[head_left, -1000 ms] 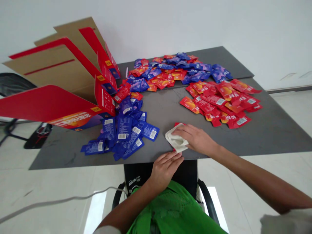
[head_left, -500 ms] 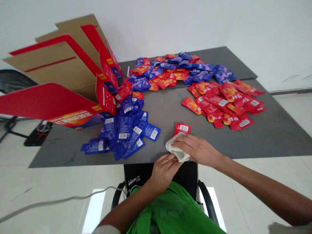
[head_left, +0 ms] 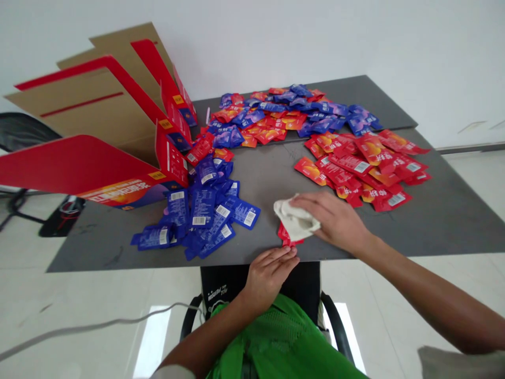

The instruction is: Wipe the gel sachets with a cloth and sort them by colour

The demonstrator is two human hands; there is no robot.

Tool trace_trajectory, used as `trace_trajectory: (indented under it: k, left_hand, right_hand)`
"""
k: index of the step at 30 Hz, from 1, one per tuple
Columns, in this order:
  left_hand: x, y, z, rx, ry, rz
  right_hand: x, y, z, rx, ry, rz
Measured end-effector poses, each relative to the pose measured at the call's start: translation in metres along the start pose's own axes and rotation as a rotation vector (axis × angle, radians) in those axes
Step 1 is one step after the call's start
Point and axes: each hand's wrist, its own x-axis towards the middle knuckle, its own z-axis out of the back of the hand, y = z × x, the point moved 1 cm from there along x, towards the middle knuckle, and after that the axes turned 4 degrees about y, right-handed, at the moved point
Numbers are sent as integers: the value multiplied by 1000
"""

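My right hand (head_left: 335, 218) presses a crumpled white cloth (head_left: 295, 220) onto a single red packet (head_left: 284, 236) lying near the front edge of the grey table (head_left: 434, 216). Most of that packet is hidden under the cloth. My left hand (head_left: 270, 269) rests at the table's front edge with its fingers together, its fingertips touching the near end of the red packet. A pile of blue packets (head_left: 201, 213) lies to the left of both hands.
A red pile of packets (head_left: 363, 166) lies at the right, a mixed red and blue heap (head_left: 276, 113) at the back. An opened red and brown cardboard box (head_left: 98, 131) lies on its side at the left. A black chair (head_left: 23, 137) stands beyond it.
My right hand slid the cloth away from me over the red packet, covering most of it. My left hand stayed at the table edge by the packet's near end.
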Motion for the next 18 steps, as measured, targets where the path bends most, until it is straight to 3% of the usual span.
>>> trace_trajectory:
  k: [2, 4, 9, 11, 13, 16, 18]
  left_hand:
    - [1, 0, 0, -3, 6, 10]
    - [1, 0, 1, -7, 15, 15]
    - [0, 0, 0, -5, 9, 8]
    - [0, 0, 0, -6, 2, 10]
    - [0, 0, 0, -11, 4, 14]
    - [0, 0, 0, -19, 8, 15]
    - [-1, 0, -1, -23, -1, 10]
  right_hand:
    - [-12, 20, -9, 36, 99, 97]
    - [-17, 23, -21, 68, 135, 124]
    - [9, -36, -36, -10, 111, -27]
    - [24, -59, -30, -86, 84, -71]
    - [31, -66, -19, -133, 7, -108]
    - [24, -44, -2, -97, -112, -119]
    - [11, -16, 3, -25, -85, -66]
